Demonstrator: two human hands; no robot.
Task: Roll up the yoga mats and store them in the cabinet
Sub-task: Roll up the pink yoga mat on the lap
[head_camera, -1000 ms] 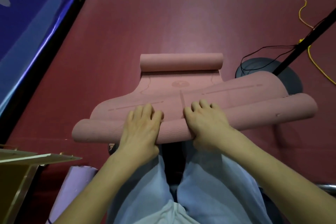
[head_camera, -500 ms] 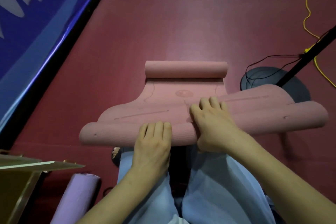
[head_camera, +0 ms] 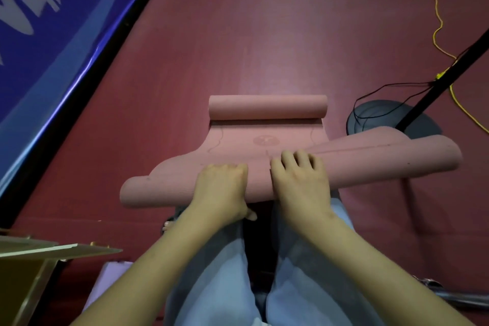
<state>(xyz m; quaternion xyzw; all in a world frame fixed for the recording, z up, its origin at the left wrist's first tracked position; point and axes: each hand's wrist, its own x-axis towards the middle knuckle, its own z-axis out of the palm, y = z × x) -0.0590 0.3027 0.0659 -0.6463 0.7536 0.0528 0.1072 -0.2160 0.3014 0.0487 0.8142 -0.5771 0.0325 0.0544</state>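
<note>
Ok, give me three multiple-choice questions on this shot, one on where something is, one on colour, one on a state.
1. Where is the black round base?
A. right of the mat
B. on the mat
C. left of the mat

2. What colour is the mat?
A. blue
B. pink
C. green

3. What state is the mat in?
A. fully flat
B. rolled at both ends
C. folded in half

Answers: A, it sits by the mat's right edge; B, the whole mat is pink; B, the left hand and right hand press the near roll, and the far end curls too.
</note>
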